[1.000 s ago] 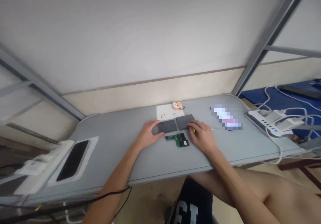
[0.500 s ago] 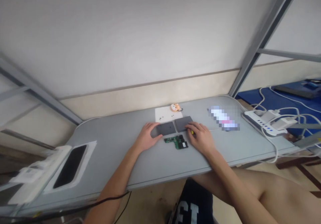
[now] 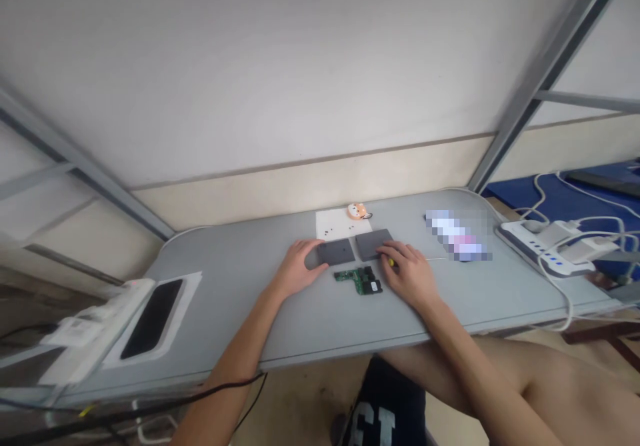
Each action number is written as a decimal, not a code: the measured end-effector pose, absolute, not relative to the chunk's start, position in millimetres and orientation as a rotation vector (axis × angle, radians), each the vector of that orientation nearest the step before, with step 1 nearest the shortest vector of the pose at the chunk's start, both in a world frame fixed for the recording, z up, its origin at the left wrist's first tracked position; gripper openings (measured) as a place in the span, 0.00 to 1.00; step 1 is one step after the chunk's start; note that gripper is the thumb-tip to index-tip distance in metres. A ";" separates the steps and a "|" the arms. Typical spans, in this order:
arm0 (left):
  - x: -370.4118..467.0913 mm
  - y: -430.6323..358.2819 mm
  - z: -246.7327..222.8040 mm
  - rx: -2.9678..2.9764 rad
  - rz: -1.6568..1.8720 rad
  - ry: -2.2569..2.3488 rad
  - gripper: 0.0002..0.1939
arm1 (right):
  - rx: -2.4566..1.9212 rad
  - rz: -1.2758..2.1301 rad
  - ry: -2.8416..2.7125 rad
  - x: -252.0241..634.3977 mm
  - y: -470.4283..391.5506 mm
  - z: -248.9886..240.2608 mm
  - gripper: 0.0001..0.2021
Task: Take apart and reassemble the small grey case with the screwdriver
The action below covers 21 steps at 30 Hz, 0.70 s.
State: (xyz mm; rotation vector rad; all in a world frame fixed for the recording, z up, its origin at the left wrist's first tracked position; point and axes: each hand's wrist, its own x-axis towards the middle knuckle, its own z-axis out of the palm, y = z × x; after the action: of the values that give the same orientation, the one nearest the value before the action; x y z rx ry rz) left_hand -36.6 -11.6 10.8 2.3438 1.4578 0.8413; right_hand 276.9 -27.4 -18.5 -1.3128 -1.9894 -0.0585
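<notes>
Two flat dark grey panels lie side by side on the grey table. My left hand (image 3: 297,269) has its thumb and fingers around the left edge of the left panel (image 3: 337,252). At the right panel (image 3: 371,244), my right hand (image 3: 407,273) touches the right edge with its fingers. A screwdriver with a yellow part (image 3: 391,263) is tucked in that hand, its thin shaft pointing right. Just in front of the panels lies a green circuit board (image 3: 359,278) with black parts. Several tiny dark screws (image 3: 327,232) rest on a white sheet (image 3: 336,219) behind.
An orange and white animal-faced trinket (image 3: 357,211) sits on the sheet's back corner. To the right are a blurred-out phone (image 3: 457,235) and a power strip (image 3: 543,249) with cables. On the left lie a black phone (image 3: 153,318) and a white strip (image 3: 100,333) with plugs.
The whole view has shifted slightly, so the table and objects appear a little farther right. Both hands keep their places at the panels.
</notes>
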 end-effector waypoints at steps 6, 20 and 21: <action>-37.6 -12.2 9.0 2.320 0.830 1.463 0.26 | -1.327 -0.052 -1.994 277.6 -27.1 -20.0 0.13; -36.4 -10.4 8.9 2.368 0.857 1.425 0.25 | -1.350 -0.108 -2.013 276.7 -27.3 -19.3 0.13; -36.6 -10.5 8.8 2.372 0.863 1.420 0.26 | -1.350 -0.112 -2.017 276.9 -27.1 -19.5 0.13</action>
State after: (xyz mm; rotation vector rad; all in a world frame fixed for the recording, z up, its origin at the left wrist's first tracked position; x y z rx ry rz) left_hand -36.6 -10.5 8.8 2.3724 1.4201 0.8633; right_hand 276.9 -27.1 -19.5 -1.3497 -2.0167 -0.1120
